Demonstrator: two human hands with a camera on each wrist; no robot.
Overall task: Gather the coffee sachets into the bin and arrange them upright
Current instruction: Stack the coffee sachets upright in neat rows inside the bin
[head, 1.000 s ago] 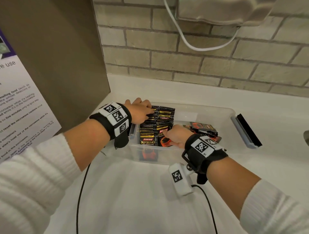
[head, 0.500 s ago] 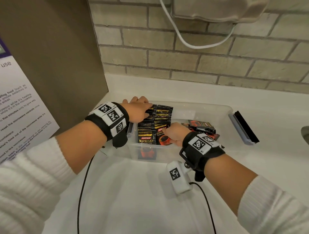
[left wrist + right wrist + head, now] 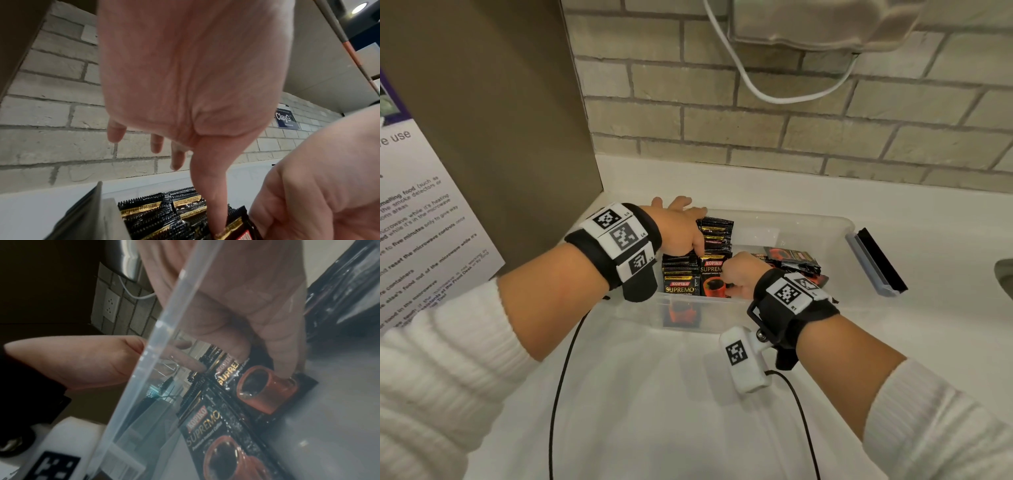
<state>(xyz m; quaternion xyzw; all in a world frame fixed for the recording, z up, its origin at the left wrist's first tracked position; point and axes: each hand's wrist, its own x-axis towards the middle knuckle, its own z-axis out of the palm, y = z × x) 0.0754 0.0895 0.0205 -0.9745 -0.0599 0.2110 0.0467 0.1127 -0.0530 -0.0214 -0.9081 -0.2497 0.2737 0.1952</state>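
Note:
A clear plastic bin (image 3: 839,236) stands on the white counter. Black Kopiko sachets (image 3: 680,286) stand upright in rows at its left end. A few loose sachets (image 3: 792,260) lie flat on its right floor. My left hand (image 3: 686,224) hovers over the rows with fingers straight, and its thumb (image 3: 213,207) presses down on a sachet top (image 3: 228,227). My right hand (image 3: 738,275) grips the front sachet (image 3: 714,279) of the second row. Through the bin wall (image 3: 162,340), the right fingers (image 3: 285,366) curl round that sachet (image 3: 261,391).
A grey and black clip-like piece (image 3: 876,265) lies beside the bin's right end. A brown cabinet side (image 3: 482,120) with a printed notice (image 3: 424,219) rises at the left. The brick wall (image 3: 825,137) runs behind, with a white cable (image 3: 774,96). A sink edge (image 3: 1005,277) shows far right.
Both hands stay at the upright rows. The left hand has shifted slightly, so its thumb now presses down beside the sachet in the right hand. The bin has not moved.

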